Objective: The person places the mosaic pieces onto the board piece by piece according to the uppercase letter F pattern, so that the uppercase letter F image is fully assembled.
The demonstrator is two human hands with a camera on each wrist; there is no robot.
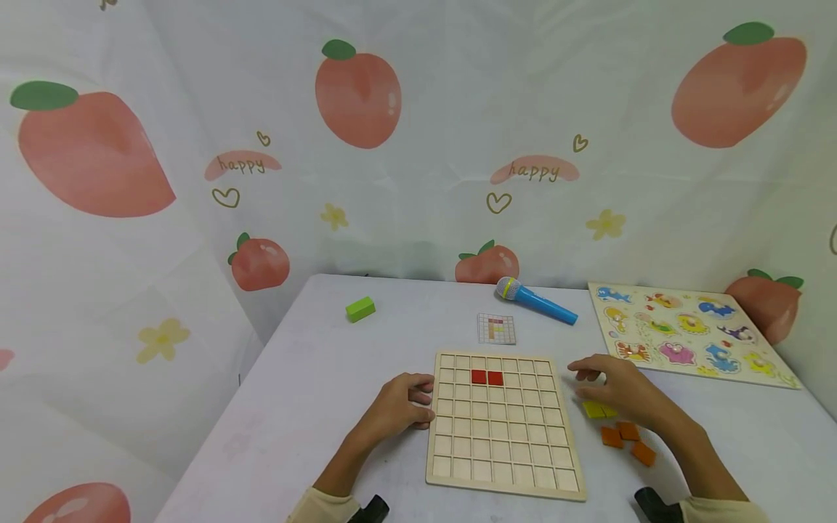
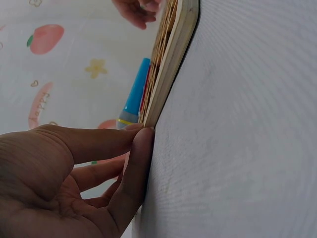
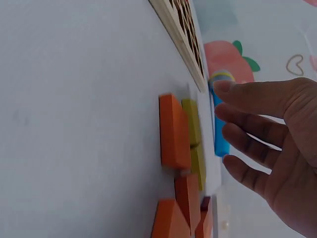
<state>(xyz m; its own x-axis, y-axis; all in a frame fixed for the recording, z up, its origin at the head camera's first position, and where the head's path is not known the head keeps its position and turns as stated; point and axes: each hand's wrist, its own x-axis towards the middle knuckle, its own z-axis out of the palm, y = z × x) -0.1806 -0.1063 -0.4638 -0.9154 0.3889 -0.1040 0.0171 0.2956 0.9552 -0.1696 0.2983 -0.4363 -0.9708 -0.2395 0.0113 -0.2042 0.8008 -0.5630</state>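
Note:
A wooden grid board point(image 1: 500, 432) lies on the table, with two red square tiles point(image 1: 495, 378) side by side in its second row from the far edge. My left hand point(image 1: 395, 407) pinches the board's left edge; the left wrist view shows thumb and finger meeting at the rim point(image 2: 171, 64). Just off the right edge of the board hovers my right hand point(image 1: 617, 388), fingers loosely bent and holding nothing. Yellow tiles point(image 1: 595, 410) lie under it, partly covered. Several orange tiles point(image 1: 612, 437) lie nearer to me; the right wrist view shows them as thick orange blocks point(image 3: 174, 134).
Behind the board lies a small printed grid card point(image 1: 497, 329). A blue toy microphone point(image 1: 546, 303) rests farther back, and an animal puzzle board point(image 1: 693, 330) fills the back right. A green block point(image 1: 360, 309) sits at the back left. A fruit-print curtain point(image 1: 418, 196) hangs behind the table.

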